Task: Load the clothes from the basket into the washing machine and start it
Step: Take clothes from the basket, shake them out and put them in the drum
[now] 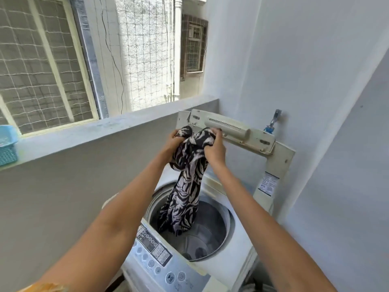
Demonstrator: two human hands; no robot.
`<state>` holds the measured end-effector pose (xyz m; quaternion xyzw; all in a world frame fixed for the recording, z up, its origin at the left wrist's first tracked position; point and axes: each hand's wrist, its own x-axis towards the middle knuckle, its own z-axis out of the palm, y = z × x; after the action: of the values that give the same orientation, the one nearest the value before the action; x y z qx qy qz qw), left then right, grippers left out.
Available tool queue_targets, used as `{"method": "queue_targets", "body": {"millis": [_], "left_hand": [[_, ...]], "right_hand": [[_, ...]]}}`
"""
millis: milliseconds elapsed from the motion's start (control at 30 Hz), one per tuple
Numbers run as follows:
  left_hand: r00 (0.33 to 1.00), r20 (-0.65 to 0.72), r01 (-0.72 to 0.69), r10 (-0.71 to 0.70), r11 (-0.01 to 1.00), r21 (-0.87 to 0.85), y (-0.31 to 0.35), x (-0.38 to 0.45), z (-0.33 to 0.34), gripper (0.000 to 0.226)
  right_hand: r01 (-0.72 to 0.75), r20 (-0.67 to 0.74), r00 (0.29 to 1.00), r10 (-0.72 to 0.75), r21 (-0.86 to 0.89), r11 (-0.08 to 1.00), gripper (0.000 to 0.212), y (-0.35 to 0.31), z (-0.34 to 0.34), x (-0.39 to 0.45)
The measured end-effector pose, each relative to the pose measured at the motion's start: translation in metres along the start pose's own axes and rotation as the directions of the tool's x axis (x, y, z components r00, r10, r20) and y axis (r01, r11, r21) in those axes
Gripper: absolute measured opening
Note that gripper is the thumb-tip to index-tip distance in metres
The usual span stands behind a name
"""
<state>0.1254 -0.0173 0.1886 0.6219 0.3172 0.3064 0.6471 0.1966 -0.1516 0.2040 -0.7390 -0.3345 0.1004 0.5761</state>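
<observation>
A black-and-white patterned garment [187, 186] hangs from both my hands above the open drum [212, 234] of a white top-loading washing machine [231, 262]. My left hand [175, 142] grips its bunched top on the left. My right hand [214, 147] grips the top on the right. The garment's lower end dips inside the drum. The lid [235, 131] stands folded upright at the back. The control panel [160, 256] with its buttons faces me at the front. No basket of clothes is in view.
A grey ledge [101, 131] runs along the left under a netted window. A blue plastic basket [7, 144] sits on it at the far left edge. A water tap [273, 121] is fixed on the white wall behind the machine.
</observation>
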Motion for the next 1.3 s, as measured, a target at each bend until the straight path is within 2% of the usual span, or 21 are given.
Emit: {"method": "queue_targets", "body": {"millis": [67, 133, 200, 267, 300, 400, 467, 533, 600, 633, 667, 733, 800, 867, 933, 1033, 1100, 1167, 1233, 1300], "left_hand": [[1.000, -0.032, 0.003, -0.001, 0.998, 0.060, -0.021, 0.003, -0.012, 0.032], [0.999, -0.054, 0.000, 0.003, 0.998, 0.058, -0.035, 0.012, -0.021, 0.026], [0.999, -0.043, 0.001, 0.003, 0.997, 0.076, -0.044, 0.027, -0.028, 0.030], [0.999, 0.029, 0.025, -0.028, 0.993, 0.111, -0.054, 0.045, -0.033, 0.035], [0.994, 0.093, 0.039, -0.055, 0.985, 0.169, -0.060, 0.053, -0.033, 0.034], [0.914, 0.340, 0.042, -0.221, 0.886, 0.462, -0.087, 0.071, -0.024, 0.027], [0.832, 0.428, 0.091, -0.353, 0.848, 0.522, -0.115, 0.086, -0.016, 0.031], [0.744, 0.516, 0.104, -0.425, 0.836, 0.539, -0.141, 0.105, -0.010, 0.033], [0.641, 0.620, -0.023, -0.452, 0.796, 0.605, -0.167, 0.125, -0.009, 0.052], [0.610, 0.639, -0.118, -0.467, 0.745, 0.657, -0.179, 0.132, -0.010, 0.061], [0.600, 0.638, -0.214, -0.482, 0.673, 0.708, -0.193, 0.139, -0.011, 0.064], [0.621, 0.592, -0.355, -0.513, 0.489, 0.797, -0.232, 0.144, -0.015, 0.063], [0.649, 0.522, -0.382, -0.554, 0.356, 0.853, -0.273, 0.141, -0.018, 0.053], [0.672, 0.473, -0.372, -0.570, 0.292, 0.881, -0.308, 0.134, -0.017, 0.048], [0.683, 0.466, -0.341, -0.563, 0.319, 0.884, -0.337, 0.127, -0.016, 0.044], [0.715, 0.465, -0.184, -0.522, 0.501, 0.846, -0.370, 0.116, -0.009, 0.035], [0.731, 0.439, -0.042, -0.523, 0.607, 0.793, -0.384, 0.108, -0.006, 0.031], [0.703, 0.459, 0.040, -0.544, 0.673, 0.738, -0.388, 0.101, -0.002, 0.042], [0.701, 0.446, 0.114, -0.556, 0.706, 0.699, -0.387, 0.094, 0.006, 0.054], [0.761, 0.407, 0.178, -0.505, 0.767, 0.617, -0.376, 0.087, 0.018, 0.048]], "right_hand": [[-0.017, 0.153, 0.988, 0.037, -0.131, 0.991, 0.055, 0.036, 0.014, -0.006], [-0.071, 0.326, 0.935, 0.140, -0.214, 0.974, 0.065, 0.078, 0.029, -0.006], [-0.130, 0.507, 0.802, 0.315, -0.367, 0.921, 0.084, 0.125, 0.045, -0.002], [-0.127, 0.587, 0.677, 0.444, -0.501, 0.856, 0.107, 0.158, 0.054, 0.003], [-0.146, 0.595, 0.671, 0.443, -0.480, 0.865, 0.111, 0.165, 0.058, 0.007], [-0.300, 0.519, 0.770, 0.371, -0.219, 0.929, 0.083, 0.178, 0.072, 0.023], [-0.374, 0.433, 0.803, 0.409, -0.168, 0.912, 0.067, 0.197, 0.082, 0.036], [-0.499, 0.248, 0.817, 0.520, -0.146, 0.854, 0.045, 0.231, 0.088, 0.041], [-0.585, 0.056, 0.807, 0.587, -0.053, 0.809, 0.029, 0.259, 0.082, 0.033], [-0.605, -0.014, 0.797, 0.604, -0.036, 0.796, 0.022, 0.270, 0.078, 0.026], [-0.615, -0.068, 0.788, 0.611, -0.058, 0.786, 0.016, 0.279, 0.074, 0.018], [-0.662, -0.137, 0.747, 0.651, -0.058, 0.747, 0.024, 0.294, 0.070, 0.002], [-0.717, -0.126, 0.695, 0.708, -0.057, 0.694, 0.032, 0.310, 0.072, -0.010], [-0.753, -0.081, 0.656, 0.750, -0.130, 0.645, 0.033, 0.328, 0.083, -0.018], [-0.774, -0.039, 0.620, 0.784, -0.193, 0.602, 0.033, 0.345, 0.097, -0.024], [-0.781, 0.026, 0.577, 0.816, -0.274, 0.561, 0.028, 0.366, 0.129, -0.031], [-0.707, 0.130, 0.589, 0.798, -0.397, 0.586, 0.043, 0.378, 0.149, -0.037], [-0.633, 0.185, 0.595, 0.782, -0.492, 0.598, 0.056, 0.384, 0.163, -0.043], [-0.630, 0.198, 0.589, 0.783, -0.495, 0.599, 0.055, 0.381, 0.168, -0.045], [-0.650, 0.171, 0.611, 0.773, -0.449, 0.613, 0.049, 0.371, 0.163, -0.046]]}}
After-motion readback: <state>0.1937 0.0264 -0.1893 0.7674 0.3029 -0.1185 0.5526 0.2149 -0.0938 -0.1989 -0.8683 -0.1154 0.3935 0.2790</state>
